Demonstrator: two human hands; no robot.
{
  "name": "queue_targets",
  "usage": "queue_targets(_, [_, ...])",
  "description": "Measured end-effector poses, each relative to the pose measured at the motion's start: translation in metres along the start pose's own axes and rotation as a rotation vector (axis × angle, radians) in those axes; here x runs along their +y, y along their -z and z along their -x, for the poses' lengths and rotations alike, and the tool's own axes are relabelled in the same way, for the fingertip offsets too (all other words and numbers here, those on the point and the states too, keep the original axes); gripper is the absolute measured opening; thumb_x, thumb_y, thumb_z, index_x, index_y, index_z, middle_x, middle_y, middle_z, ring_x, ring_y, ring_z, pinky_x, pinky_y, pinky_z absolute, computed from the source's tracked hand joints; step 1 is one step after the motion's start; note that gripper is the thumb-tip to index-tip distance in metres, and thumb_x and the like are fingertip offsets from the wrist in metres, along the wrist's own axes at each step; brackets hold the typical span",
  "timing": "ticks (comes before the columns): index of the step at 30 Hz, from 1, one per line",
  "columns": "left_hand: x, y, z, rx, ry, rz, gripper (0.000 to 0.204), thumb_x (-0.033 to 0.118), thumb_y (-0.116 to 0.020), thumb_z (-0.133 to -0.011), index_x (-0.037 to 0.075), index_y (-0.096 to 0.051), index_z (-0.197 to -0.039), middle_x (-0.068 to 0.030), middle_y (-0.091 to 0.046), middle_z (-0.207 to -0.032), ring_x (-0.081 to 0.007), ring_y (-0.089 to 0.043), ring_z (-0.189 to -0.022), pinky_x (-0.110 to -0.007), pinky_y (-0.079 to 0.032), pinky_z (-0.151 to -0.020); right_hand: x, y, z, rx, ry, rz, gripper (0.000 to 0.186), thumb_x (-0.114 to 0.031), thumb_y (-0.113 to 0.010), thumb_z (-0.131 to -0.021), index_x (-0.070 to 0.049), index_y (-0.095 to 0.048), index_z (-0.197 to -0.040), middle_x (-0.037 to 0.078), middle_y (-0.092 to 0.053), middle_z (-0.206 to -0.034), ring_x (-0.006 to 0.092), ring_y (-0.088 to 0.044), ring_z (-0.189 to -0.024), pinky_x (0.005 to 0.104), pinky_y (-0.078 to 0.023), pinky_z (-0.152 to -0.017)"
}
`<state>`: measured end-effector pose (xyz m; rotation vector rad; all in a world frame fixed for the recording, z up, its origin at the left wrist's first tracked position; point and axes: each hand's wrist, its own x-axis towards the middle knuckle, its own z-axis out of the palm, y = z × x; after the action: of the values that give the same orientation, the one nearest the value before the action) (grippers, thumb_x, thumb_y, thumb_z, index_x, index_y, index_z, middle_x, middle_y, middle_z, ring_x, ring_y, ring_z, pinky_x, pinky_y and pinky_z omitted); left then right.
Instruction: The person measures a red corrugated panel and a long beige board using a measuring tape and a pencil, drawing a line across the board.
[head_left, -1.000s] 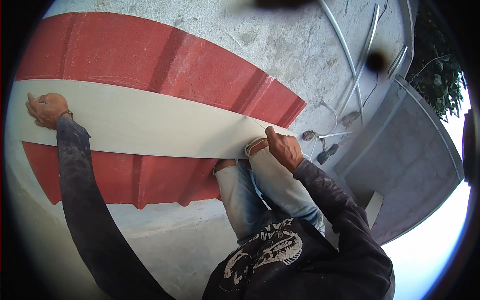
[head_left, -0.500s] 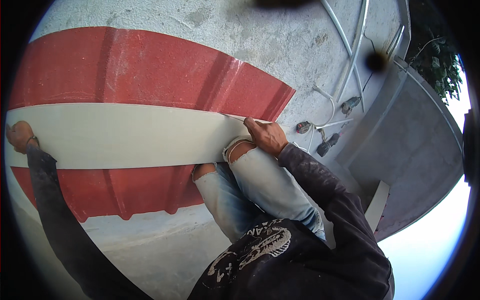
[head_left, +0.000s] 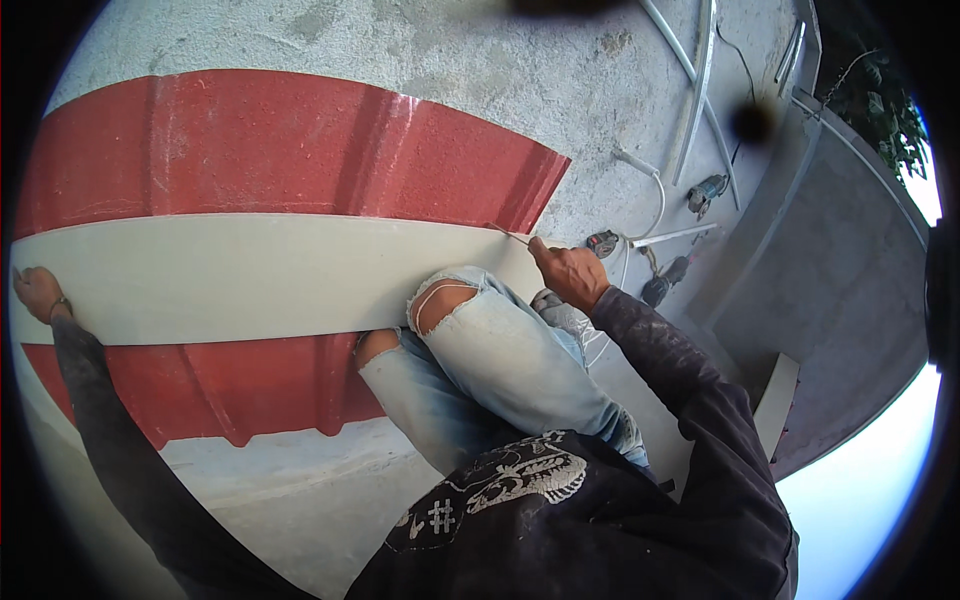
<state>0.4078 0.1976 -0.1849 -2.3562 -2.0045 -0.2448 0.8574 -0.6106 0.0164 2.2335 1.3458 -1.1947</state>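
Observation:
A long pale board (head_left: 230, 280) lies across a red ribbed metal sheet (head_left: 270, 140), which shows above and below it. At the board's far left end, my left hand (head_left: 40, 294) is closed, with its fingers curled at the edge. My right hand (head_left: 570, 274) is closed around a thin pointed tool (head_left: 508, 234) whose tip meets the board's upper edge near the right end. Most of this tool is hidden in the fist, so its exact kind does not show. My bent knee (head_left: 445, 303), in torn jeans, is over the board's lower right part.
Rough concrete floor (head_left: 480, 70) surrounds the sheet. Metal bars (head_left: 700, 95) lie crossed at upper right. Nearby are an angle grinder (head_left: 706, 194), another power tool (head_left: 660, 283), a red-and-black round object (head_left: 602, 243) and a white cable (head_left: 660, 205). A grey wall (head_left: 830, 270) stands to the right.
My right hand has moved right along the board's upper edge, and the thin tool's tip shows more clearly. My left hand stays at the left end. The view has shifted slightly.

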Motion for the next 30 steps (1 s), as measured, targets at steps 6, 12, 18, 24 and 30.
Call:
queue_targets(6, [0.061, 0.031, 0.083, -0.024, 0.028, 0.038, 0.058, 0.036, -0.037, -0.097, 0.003, -0.046, -0.143, -0.0194, -0.047, -0.145, -0.0367, -0.043, -0.135, -0.047, -0.032, -0.113, -0.005, 0.012, 0.004, 0.127, 0.080, -0.077, 0.020, -0.009, -0.053, -0.089, -0.006, -0.049, -0.108, 0.014, -0.065, -0.066, 0.0342, -0.065, -0.056, 0.0457, -0.048, -0.047])
queue_targets(12, [0.126, 0.082, 0.202, 0.065, -0.143, 0.097, 0.062, 0.043, -0.030, -0.102, 0.005, -0.034, -0.150, -0.0196, -0.034, -0.154, -0.0346, -0.029, -0.144, -0.054, -0.025, -0.115, 0.066, -0.031, 0.053, 0.125, 0.023, -0.081, 0.016, -0.012, -0.052, -0.092, -0.007, -0.048, -0.107, 0.014, -0.065, -0.067, 0.0347, -0.065, -0.057, 0.0460, -0.048, -0.047])
queue_targets(18, [0.191, 0.143, 0.376, -0.194, 0.133, 0.070, 0.072, 0.054, -0.025, -0.103, 0.008, -0.011, -0.157, -0.0262, -0.006, -0.161, -0.0397, -0.005, -0.150, -0.059, -0.012, -0.118, 0.061, -0.032, 0.044, 0.218, -0.093, -0.174, 0.009, -0.011, -0.049, -0.098, -0.003, -0.049, -0.101, 0.018, -0.061, -0.070, 0.0396, -0.062, -0.064, 0.0480, -0.047, -0.055])
queue_targets(24, [0.302, 0.142, 0.491, 0.011, 0.389, 0.098, 0.061, 0.041, -0.031, -0.104, 0.010, -0.020, -0.155, -0.0257, -0.014, -0.159, -0.0424, -0.023, -0.146, -0.064, -0.022, -0.113, 0.032, -0.094, -0.029, 0.829, -0.539, -0.763, 0.021, -0.020, -0.044, -0.101, 0.000, -0.050, -0.096, 0.024, -0.056, -0.087, 0.0433, -0.052, -0.086, 0.0511, -0.042, -0.076])
queue_targets(30, [0.283, 0.156, 0.493, 0.060, 0.433, 0.158, 0.059, 0.036, -0.037, -0.103, 0.015, -0.021, -0.156, -0.0223, -0.018, -0.160, -0.0399, -0.030, -0.143, -0.061, -0.024, -0.113, 0.003, -0.114, -0.028, 0.763, -0.440, -0.585, 0.025, -0.027, -0.043, -0.101, -0.004, -0.053, -0.098, 0.025, -0.063, -0.082, 0.0458, -0.057, -0.078, 0.0556, -0.041, -0.072])
